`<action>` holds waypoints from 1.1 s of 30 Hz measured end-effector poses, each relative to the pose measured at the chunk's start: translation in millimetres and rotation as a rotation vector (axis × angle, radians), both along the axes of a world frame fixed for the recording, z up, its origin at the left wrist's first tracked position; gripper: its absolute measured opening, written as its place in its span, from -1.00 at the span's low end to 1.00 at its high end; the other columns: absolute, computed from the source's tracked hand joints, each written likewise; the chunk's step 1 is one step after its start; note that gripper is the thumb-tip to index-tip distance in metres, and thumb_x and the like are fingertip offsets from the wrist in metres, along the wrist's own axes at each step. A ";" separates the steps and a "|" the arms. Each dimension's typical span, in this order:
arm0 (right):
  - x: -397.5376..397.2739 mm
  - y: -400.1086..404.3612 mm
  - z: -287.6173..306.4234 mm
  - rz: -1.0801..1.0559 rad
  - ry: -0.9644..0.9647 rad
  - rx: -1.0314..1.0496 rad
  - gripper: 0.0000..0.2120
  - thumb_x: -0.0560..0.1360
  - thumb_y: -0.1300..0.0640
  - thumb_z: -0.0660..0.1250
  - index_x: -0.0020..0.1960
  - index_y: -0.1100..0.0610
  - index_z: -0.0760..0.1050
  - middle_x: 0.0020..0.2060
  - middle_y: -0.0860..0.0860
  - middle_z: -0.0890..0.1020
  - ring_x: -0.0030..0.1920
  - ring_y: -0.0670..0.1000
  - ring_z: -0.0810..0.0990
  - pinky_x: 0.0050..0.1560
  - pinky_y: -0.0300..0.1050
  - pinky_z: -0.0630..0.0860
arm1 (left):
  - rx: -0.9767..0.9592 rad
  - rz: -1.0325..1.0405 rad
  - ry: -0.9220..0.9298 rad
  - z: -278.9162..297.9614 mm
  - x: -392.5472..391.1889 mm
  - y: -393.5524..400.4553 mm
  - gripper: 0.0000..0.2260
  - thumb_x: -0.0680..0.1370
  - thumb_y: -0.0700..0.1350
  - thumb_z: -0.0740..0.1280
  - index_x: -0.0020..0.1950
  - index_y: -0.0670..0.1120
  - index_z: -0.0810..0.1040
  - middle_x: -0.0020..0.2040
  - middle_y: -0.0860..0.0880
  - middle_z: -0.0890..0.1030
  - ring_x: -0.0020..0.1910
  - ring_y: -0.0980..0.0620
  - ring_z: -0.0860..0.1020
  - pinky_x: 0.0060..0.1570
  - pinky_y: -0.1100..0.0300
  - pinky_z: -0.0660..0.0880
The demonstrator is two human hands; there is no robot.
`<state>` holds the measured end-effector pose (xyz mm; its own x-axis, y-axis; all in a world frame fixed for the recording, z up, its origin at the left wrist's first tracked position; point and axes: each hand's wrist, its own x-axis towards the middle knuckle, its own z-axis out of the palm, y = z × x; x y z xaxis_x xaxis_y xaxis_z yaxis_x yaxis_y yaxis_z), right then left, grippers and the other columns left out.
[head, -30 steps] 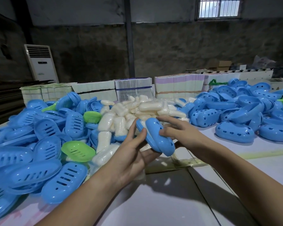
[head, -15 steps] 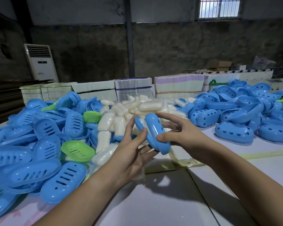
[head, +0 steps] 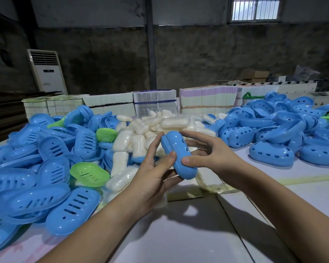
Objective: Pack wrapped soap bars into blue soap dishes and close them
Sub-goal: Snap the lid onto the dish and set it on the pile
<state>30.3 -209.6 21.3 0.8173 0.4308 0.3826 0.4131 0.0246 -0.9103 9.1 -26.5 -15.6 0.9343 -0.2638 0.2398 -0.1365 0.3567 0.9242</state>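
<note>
A blue soap dish (head: 179, 150) stands on edge in mid-air above the table, its two halves pressed nearly together. My left hand (head: 156, 173) cups it from below and the left, thumb on its near side. My right hand (head: 207, 154) pinches its right side, with the thumb on the lower end and the fingers behind. I cannot see inside the dish. Behind my hands lies a heap of wrapped white soap bars (head: 141, 137).
Open blue dish halves (head: 51, 168) with slots are piled at the left, with two green ones (head: 89, 173) among them. Closed blue dishes (head: 272, 154) with heart holes are heaped at the right. Stacks of flat cartons (head: 207, 97) line the table's far edge. White table (head: 179, 234) lies in front.
The dish's halves have come closer together and the dish has turned more upright. Both hands rose slightly and tightened around it.
</note>
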 end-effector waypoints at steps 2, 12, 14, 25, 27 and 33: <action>1.5 -1.0 -0.6 -0.005 -0.015 -0.005 -0.41 0.22 0.13 0.65 0.12 -0.33 0.58 0.10 -0.13 0.65 -0.02 0.01 0.71 -0.10 -0.28 0.58 | 0.026 -0.003 -0.016 0.7 -0.2 0.3 -0.41 0.51 -0.02 0.41 0.48 0.31 0.30 0.19 -0.08 0.69 0.17 -0.16 0.66 0.00 0.07 0.64; 2.9 1.9 -5.0 0.007 -0.049 0.013 -0.44 0.27 0.16 0.59 0.17 -0.26 0.58 0.14 -0.20 0.65 -0.03 -0.02 0.71 -0.06 -0.24 0.59 | 0.068 0.051 -0.080 8.7 -3.5 1.0 -0.33 0.47 -0.06 0.43 0.53 0.26 0.27 0.13 -0.16 0.71 0.08 -0.16 0.70 -0.13 0.13 0.64; 4.0 3.1 -7.6 -0.009 -0.057 0.025 -0.41 0.24 0.13 0.61 0.19 -0.24 0.57 0.16 -0.13 0.66 -0.04 -0.03 0.70 -0.05 -0.21 0.59 | 0.069 0.039 -0.067 11.7 -4.1 1.9 -0.31 0.47 -0.10 0.42 0.55 0.25 0.26 0.12 -0.18 0.70 0.09 -0.16 0.69 -0.12 0.10 0.64; 2.7 -0.4 -6.9 -0.053 -0.048 -0.031 -0.26 0.20 0.04 0.61 0.30 -0.35 0.47 0.24 0.00 0.59 0.19 -0.06 0.62 0.13 -0.20 0.57 | 0.161 -0.025 -0.071 22.6 -10.9 4.2 -0.36 0.58 -0.18 0.38 0.40 0.51 0.30 0.27 -0.07 0.65 0.20 -0.08 0.65 0.00 0.05 0.63; 1.1 -5.0 -0.2 -0.168 -0.077 -0.092 -0.28 0.19 0.01 0.58 0.27 -0.41 0.46 0.20 -0.05 0.59 0.12 -0.13 0.62 0.01 -0.29 0.56 | 0.178 -0.031 -0.069 23.6 -12.3 3.5 -0.29 0.48 -0.06 0.51 0.36 0.59 0.26 0.36 0.13 0.56 0.23 0.00 0.63 0.00 0.01 0.63; -9.4 -71.9 -0.8 -0.544 -0.076 -0.395 -0.32 0.15 -0.11 0.52 0.21 -0.50 0.43 0.05 -0.30 0.51 -0.07 -0.32 0.55 -0.23 -0.42 0.51 | 0.157 0.087 -0.053 23.9 -6.7 6.4 -0.49 0.37 -0.01 0.49 0.22 0.45 0.54 0.26 0.13 0.63 0.27 0.04 0.59 -0.02 0.03 0.65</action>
<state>20.9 -281.5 20.5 0.9342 0.0849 0.3464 0.3362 -0.5335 -0.7761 2.4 -20.0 8.3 0.9424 -0.2203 0.2518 -0.2109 0.1929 0.9583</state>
